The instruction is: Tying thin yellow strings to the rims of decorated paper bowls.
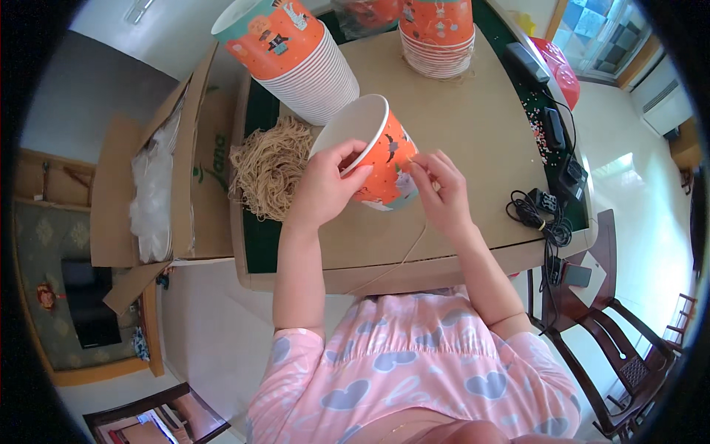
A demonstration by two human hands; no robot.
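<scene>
Orange-printed paper bucket (pixel 392 163), one, white inside, held tilted above the near half of the desk (pixel 488 126), mouth toward the upper left. Left hand (pixel 330 181): fingers gripping the bucket at its rim, thumb on the outer wall. Right hand (pixel 442 189): thumb and forefinger drawn together in a pinch at the printed wall; what sits between the tips is too small to tell. Pale strand (pixel 417 244), one, running from beneath the bucket to the near edge of the desk. Beige twine (pixel 270 166), one loose heap, at the left, just beside the left hand. Nested buckets, two stacks: the larger stack (pixel 310 78) leaning, behind the twine; the smaller stack (pixel 438 41) at the far side. Cardboard box (pixel 211 166), one, flaps open, clear plastic within, left of the desk. Black cables (pixel 526 211), one bundle, right side. Dark wooden chair (pixel 625 351), one, lower right.
</scene>
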